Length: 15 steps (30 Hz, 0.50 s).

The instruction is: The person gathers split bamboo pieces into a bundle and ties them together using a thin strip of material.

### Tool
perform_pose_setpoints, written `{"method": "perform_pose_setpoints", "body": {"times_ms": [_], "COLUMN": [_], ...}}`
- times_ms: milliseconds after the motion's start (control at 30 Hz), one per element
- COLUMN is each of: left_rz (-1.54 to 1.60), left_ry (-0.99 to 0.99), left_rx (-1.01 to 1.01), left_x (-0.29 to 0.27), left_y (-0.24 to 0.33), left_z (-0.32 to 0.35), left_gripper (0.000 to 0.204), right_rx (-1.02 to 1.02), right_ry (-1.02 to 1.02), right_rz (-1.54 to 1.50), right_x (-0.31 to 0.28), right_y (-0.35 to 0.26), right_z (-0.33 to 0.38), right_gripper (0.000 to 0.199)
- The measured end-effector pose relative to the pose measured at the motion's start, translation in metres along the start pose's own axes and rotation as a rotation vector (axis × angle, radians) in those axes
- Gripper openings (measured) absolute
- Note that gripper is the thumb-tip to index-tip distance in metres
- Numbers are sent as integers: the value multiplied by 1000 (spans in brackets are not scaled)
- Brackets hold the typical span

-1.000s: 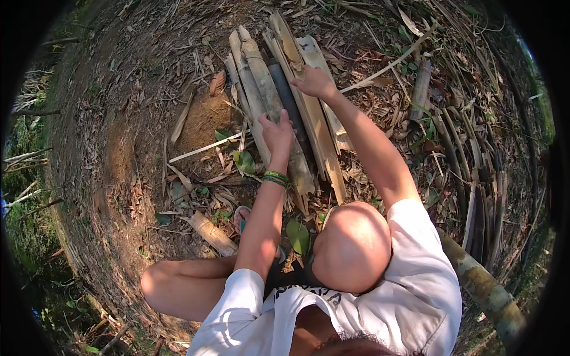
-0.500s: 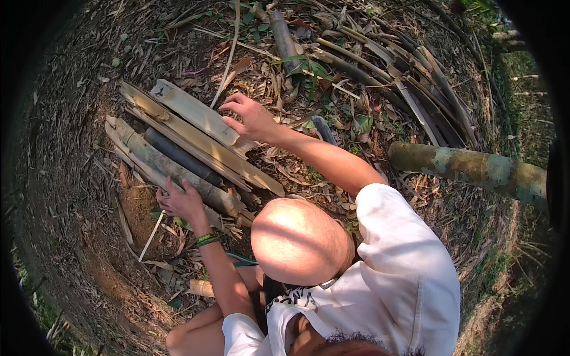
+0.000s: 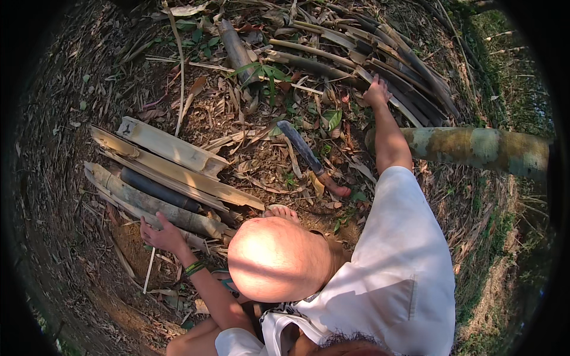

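My left hand, fingers spread, is beside a greenish-grey bamboo length at the near edge of a row of bamboo pieces. In that row lie a dark round length, a tan split piece and a pale trough-like half. At the upper right my right hand reaches into a heap of split bamboo. Its fingers curl over a pale-edged split bamboo piece; their undersides are hidden.
A machete with a dark blade and brown handle lies between the row and the heap. A mottled trunk juts in from the right, close below my right forearm. A short bamboo log lies farther off among dry leaves.
My right hand has gone from above the pale split piece to the heap at the upper right. The machete now shows fully. The left hand stays beside the row.
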<state>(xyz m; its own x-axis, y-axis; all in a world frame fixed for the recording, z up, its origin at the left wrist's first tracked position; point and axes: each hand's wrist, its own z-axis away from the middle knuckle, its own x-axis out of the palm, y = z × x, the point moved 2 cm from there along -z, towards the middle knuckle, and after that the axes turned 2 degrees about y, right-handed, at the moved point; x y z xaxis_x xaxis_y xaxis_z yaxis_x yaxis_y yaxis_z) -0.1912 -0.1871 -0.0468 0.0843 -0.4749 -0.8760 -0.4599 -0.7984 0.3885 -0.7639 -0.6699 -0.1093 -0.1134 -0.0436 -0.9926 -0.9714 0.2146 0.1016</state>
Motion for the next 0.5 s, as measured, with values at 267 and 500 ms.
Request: {"method": "perform_pose_setpoints", "body": {"times_ms": [267, 500], "left_rz": [149, 838], "left_ry": [75, -124], "left_rx": [-13, 22], "left_x": [-10, -16], "left_y": [18, 121], "left_z": [-8, -2], "left_gripper": [53, 47], "right_rx": [-609, -1156], "right_ry": [238, 397], "right_rz": [-196, -841], "right_x": [-90, -328], "right_y": [-57, -244], "right_z": [2, 77], "right_gripper": [23, 21]}}
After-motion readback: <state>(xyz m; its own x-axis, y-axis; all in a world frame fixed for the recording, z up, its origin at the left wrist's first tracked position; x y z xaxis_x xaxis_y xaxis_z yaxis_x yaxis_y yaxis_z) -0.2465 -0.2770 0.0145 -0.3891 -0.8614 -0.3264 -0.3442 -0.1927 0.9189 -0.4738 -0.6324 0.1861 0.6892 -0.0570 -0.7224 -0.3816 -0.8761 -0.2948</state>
